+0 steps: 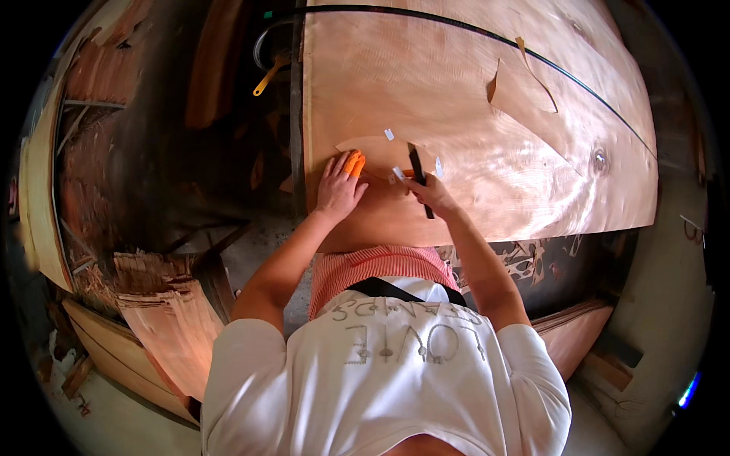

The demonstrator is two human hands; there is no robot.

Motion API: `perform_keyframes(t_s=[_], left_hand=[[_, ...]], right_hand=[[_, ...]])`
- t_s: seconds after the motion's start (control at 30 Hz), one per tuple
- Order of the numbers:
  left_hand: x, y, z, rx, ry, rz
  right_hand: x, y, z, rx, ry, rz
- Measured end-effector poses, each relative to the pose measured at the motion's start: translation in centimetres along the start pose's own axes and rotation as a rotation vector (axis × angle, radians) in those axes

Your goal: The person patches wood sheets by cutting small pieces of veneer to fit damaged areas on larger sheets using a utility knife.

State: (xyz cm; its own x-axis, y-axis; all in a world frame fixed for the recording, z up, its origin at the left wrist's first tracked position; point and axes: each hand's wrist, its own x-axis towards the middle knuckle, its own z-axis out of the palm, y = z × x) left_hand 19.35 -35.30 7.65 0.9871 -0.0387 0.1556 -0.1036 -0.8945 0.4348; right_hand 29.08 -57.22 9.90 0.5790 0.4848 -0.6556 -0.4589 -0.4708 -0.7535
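Observation:
A wide sheet of wood veneer (471,190) lies on the work surface in front of me. My left hand (341,186) rests flat on its left part, fingers stretched out, with orange covers on some fingertips. Beneath and beside those fingers lies a smaller veneer piece (380,146) with a curved far edge. My right hand (435,194) is closed round a long black bar-shaped tool (415,161); a bit of orange shows beside it, and its exact kind is unclear. Near its fingers is a small white strip (398,173). Other white bits (389,134) lie close by.
A loose, curled veneer scrap (525,99) lies at the far right of the sheet. A long dark strip (426,15) arches across the back. Left of the edge is a yellow-handled tool (271,76). Broken veneer (171,311) is stacked at the left, with scraps (525,262) under the near edge.

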Motion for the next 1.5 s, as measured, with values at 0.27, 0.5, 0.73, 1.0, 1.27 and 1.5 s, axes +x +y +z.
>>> perform_keyframes(t_s=[0.27,0.5,0.73,1.0,1.27,1.5], left_hand=[[-1.0,-2.6,-0.8,0.042,0.028,-0.027],[-0.9,-4.2,-1.7,0.042,0.167,-0.121],[-0.7,-4.9,-1.4,0.146,-0.038,-0.086],[-1.1,-6.5,-2.9,0.063,-0.124,0.025],[-3.7,-6.8,-4.2,0.021,-0.213,0.217],[-5.0,-6.5,-2.6,0.016,-0.046,0.229]], right_hand=[[8.2,-3.3,9.2,0.019,0.089,-0.225],[9.8,-3.9,10.9,-0.263,0.213,-0.164],[9.2,-7.2,10.3,-0.936,0.146,-0.236],[6.7,-5.8,4.9,-0.594,-0.027,-0.170],[3.1,4.9,12.2,0.191,0.130,-0.193],[2.9,4.0,16.4,-0.120,0.442,-0.168]])
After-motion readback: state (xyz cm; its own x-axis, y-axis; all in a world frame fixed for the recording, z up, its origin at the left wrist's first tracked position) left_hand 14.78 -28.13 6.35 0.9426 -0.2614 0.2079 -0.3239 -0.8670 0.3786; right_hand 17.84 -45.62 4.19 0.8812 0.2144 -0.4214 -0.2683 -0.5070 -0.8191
